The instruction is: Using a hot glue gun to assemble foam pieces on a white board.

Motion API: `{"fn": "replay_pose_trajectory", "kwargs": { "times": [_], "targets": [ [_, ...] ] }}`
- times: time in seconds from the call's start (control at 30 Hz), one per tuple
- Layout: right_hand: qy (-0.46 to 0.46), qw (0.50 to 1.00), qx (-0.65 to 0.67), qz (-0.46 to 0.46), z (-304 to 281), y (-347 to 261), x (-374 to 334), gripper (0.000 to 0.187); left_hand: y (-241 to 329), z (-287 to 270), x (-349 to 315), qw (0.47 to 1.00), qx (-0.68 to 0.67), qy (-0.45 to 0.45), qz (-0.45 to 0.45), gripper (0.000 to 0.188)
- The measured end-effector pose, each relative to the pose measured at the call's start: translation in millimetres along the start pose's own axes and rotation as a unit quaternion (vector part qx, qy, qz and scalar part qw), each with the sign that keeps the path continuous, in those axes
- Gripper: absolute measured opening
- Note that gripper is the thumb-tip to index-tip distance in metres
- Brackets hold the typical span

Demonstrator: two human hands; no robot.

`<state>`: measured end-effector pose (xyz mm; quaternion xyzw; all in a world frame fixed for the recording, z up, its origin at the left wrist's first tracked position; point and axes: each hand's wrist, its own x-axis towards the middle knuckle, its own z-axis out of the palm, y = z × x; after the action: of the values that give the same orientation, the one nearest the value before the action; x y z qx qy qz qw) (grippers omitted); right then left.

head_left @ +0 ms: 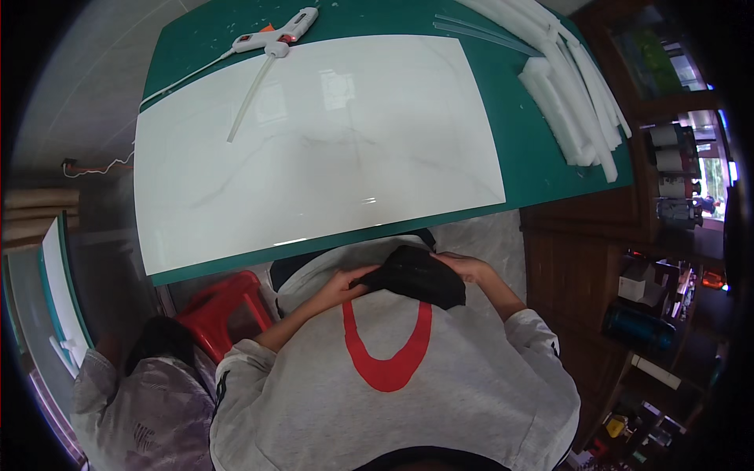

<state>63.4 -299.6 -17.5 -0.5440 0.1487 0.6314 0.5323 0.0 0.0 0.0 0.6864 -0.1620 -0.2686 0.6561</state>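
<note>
A piece of black cloth (416,275) is bunched at my waist, over the lap; its exact kind cannot be told. My left hand (345,284) grips its left edge with the fingers curled. At the cloth's right side, my right hand (463,267) has its thumb and fingers closed on the upper edge. Both hands are just below the near edge of the table, apart from it. Beyond them, a glossy white marble-patterned board (330,157) lies on the green tabletop (534,177).
A white glue gun (275,35) with a pale stick (250,102) and cord rests on the board's far edge. White foam strips (565,102) and clear rods (487,33) lie at the far right. A red stool (228,310) and another person (153,392) are at my left; wooden shelves (652,275) stand right.
</note>
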Motion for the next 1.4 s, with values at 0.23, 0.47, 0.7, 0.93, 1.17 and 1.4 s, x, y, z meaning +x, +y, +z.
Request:
{"fn": "replay_pose_trajectory", "kwargs": {
  "times": [0.23,0.47,0.7,0.93,1.17,1.4],
  "targets": [
    [0.034,0.999,0.016,-0.005,4.4,-5.3,-1.9,0.063,-13.0,4.9,5.8,0.999,0.013,0.015,-0.028,0.048],
    [0.070,0.996,0.050,0.008,0.0,13.2,11.3,0.079,-25.9,9.3,2.9,0.997,0.060,0.043,0.023,0.048],
    [0.108,0.994,0.012,-0.015,15.3,-7.2,15.5,0.086,-0.7,-3.1,-12.2,0.987,0.090,0.051,-0.119,0.044],
    [0.135,0.968,-0.197,-0.079,-0.9,7.9,41.3,0.056,28.3,-21.8,-36.3,0.946,0.235,0.078,-0.207,0.022],
    [0.123,0.899,-0.413,-0.077,16.2,-27.7,19.9,0.042,9.3,-39.3,-66.4,0.941,0.275,-0.076,-0.184,0.019],
    [0.147,0.832,-0.520,-0.125,10.4,-19.9,32.9,0.041,15.1,-53.5,-67.8,0.939,0.210,-0.174,-0.208,0.021]
  ]
}}
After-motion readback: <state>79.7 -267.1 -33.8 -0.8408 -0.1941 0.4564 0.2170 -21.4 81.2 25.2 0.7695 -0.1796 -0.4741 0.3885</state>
